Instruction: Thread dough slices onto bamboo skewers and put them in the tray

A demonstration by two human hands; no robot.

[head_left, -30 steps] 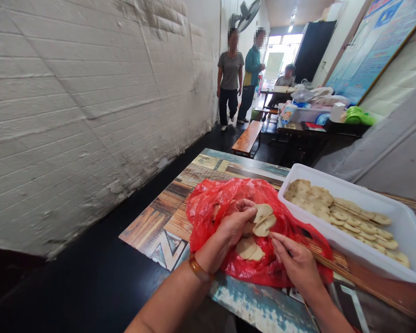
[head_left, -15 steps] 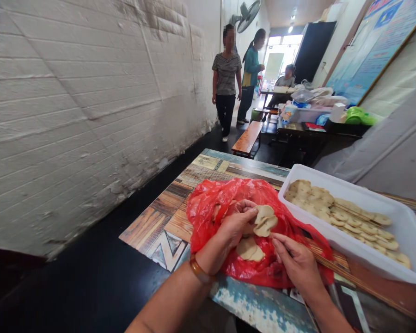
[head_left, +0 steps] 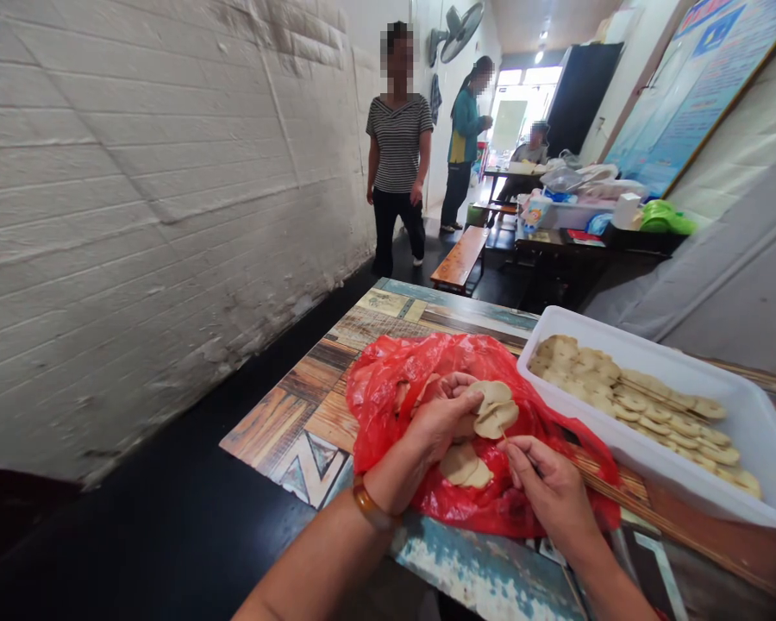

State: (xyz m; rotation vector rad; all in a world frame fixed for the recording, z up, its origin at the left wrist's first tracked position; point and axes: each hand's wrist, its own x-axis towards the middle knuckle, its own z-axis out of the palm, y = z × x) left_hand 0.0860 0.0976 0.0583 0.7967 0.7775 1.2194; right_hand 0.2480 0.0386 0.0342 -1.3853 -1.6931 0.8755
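Observation:
My left hand (head_left: 441, 421) is closed on a few thin, pale, round slices (head_left: 497, 412), held above a red plastic bag (head_left: 388, 366). Just to its right, my right hand (head_left: 552, 490) pinches a thin wooden skewer (head_left: 504, 435). The skewer's tip meets the lower edge of the slices; how far it goes in cannot be seen. More loose pale slices (head_left: 464, 467) lie on the bag below my hands. A white plastic tub (head_left: 660, 349) at the right holds rows of similar slices on skewers (head_left: 647, 405).
A bundle of long skewers (head_left: 660, 517) lies between bag and tub on the wood-patterned table (head_left: 336, 401). Past it stand a bench (head_left: 460, 259) and a cluttered table (head_left: 578, 228). A person in a striped top (head_left: 399, 142) is near the wall; two others are farther back.
The person in the striped top has come closer and shifted left. My hands stay almost in place, with the slices and skewer still held together.

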